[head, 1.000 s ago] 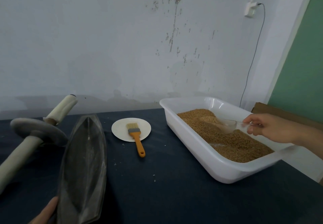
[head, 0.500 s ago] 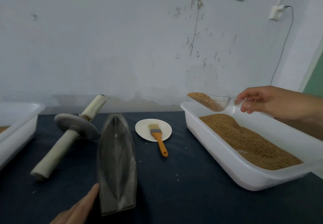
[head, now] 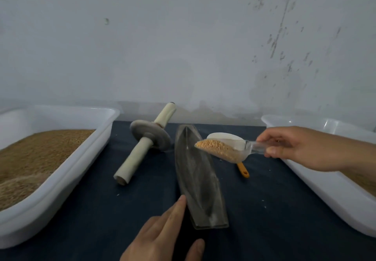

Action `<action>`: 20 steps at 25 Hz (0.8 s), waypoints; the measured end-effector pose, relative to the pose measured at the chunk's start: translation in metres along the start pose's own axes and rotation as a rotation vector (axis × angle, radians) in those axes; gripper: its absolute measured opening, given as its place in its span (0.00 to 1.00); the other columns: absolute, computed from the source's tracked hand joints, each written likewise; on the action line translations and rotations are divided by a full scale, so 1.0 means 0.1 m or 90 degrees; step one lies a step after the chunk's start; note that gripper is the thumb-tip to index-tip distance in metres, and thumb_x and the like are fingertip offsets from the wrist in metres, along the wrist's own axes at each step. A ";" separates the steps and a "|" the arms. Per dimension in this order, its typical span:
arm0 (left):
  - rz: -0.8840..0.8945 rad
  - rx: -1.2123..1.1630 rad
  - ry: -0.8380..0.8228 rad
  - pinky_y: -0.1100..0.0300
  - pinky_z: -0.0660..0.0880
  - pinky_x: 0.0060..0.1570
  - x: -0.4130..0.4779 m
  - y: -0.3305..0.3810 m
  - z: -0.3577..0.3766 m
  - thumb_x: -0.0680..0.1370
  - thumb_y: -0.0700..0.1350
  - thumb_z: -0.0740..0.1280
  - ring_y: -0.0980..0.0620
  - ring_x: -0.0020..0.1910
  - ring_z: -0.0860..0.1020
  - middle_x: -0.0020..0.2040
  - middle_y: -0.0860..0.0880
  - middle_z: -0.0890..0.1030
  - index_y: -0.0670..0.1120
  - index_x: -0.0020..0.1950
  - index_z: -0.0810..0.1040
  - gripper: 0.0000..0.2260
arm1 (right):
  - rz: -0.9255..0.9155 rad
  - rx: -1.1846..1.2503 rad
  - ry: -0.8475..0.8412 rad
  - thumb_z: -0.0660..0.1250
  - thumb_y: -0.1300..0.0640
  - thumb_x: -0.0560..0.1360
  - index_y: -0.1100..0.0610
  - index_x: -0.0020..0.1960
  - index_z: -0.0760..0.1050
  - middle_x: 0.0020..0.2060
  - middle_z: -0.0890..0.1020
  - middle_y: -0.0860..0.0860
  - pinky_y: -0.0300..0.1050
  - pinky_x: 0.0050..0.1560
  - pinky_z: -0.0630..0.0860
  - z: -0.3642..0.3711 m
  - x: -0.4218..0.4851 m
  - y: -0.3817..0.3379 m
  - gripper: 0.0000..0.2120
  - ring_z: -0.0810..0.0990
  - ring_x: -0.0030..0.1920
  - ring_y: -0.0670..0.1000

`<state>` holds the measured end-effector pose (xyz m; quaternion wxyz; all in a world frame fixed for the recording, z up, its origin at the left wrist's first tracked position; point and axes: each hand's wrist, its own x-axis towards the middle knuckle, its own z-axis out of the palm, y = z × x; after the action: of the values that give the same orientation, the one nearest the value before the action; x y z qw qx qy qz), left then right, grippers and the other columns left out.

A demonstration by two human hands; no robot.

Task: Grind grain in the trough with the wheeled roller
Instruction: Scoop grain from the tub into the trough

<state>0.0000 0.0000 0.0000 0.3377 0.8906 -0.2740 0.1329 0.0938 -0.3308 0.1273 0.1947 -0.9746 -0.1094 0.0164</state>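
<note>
The grey boat-shaped trough (head: 198,179) lies on the dark blue table (head: 101,210), at the middle of the near half. The left hand (head: 162,236) rests at the trough's near left corner. Its fingers (head: 173,212) are straight and extended, with the index finger laid against the left wall; the thumb lies just off the squared near end.

The right hand (head: 295,148) pinches the handle of a clear plastic scoop (head: 247,146) between the thumb and curled fingers (head: 264,137). The scoop is filled with yellow-brown grain (head: 215,149). It is held above the far right rim of the trough, with its mouth pointing left.

The wheeled roller (head: 145,140), a grey disc on a pale cylindrical axle, lies on the table left of the trough, apart from both hands. It sits between the trough and a white plastic tub (head: 61,189) of grain at the left edge. A second white plastic tub (head: 325,189) stands at the right edge. A white round plate (head: 221,135) and the orange handle of a brush (head: 243,170) lie right of the trough, partly hidden by the scoop.

The trough's long axis runs from the near edge towards the far edge. Its pointed tip faces the far edge and leans slightly left. The roller's axle runs from near left to far right.
</note>
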 end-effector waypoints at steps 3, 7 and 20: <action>0.002 0.042 0.064 0.84 0.63 0.48 0.10 0.00 -0.03 0.67 0.72 0.51 0.76 0.57 0.72 0.59 0.82 0.67 0.74 0.70 0.61 0.31 | -0.001 -0.079 0.016 0.66 0.45 0.81 0.31 0.54 0.73 0.49 0.76 0.21 0.18 0.47 0.65 0.15 0.00 0.04 0.08 0.71 0.51 0.22; -0.023 0.016 0.015 0.75 0.74 0.38 0.11 0.02 -0.05 0.68 0.65 0.59 0.66 0.46 0.82 0.55 0.65 0.81 0.55 0.64 0.81 0.29 | 0.010 -0.161 0.031 0.65 0.45 0.81 0.31 0.54 0.71 0.47 0.72 0.18 0.16 0.45 0.61 0.17 0.00 0.06 0.07 0.69 0.49 0.20; -0.010 0.043 0.060 0.78 0.70 0.38 0.11 0.03 -0.06 0.68 0.65 0.59 0.66 0.43 0.82 0.53 0.63 0.83 0.53 0.62 0.82 0.29 | -0.096 -0.387 0.068 0.61 0.49 0.83 0.37 0.59 0.71 0.45 0.74 0.38 0.37 0.45 0.66 -0.05 0.10 -0.30 0.08 0.73 0.45 0.39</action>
<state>0.0067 -0.0025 0.0103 0.3212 0.8964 -0.2460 0.1812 0.0976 -0.3039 0.1433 -0.0997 -0.9767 -0.1711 -0.0829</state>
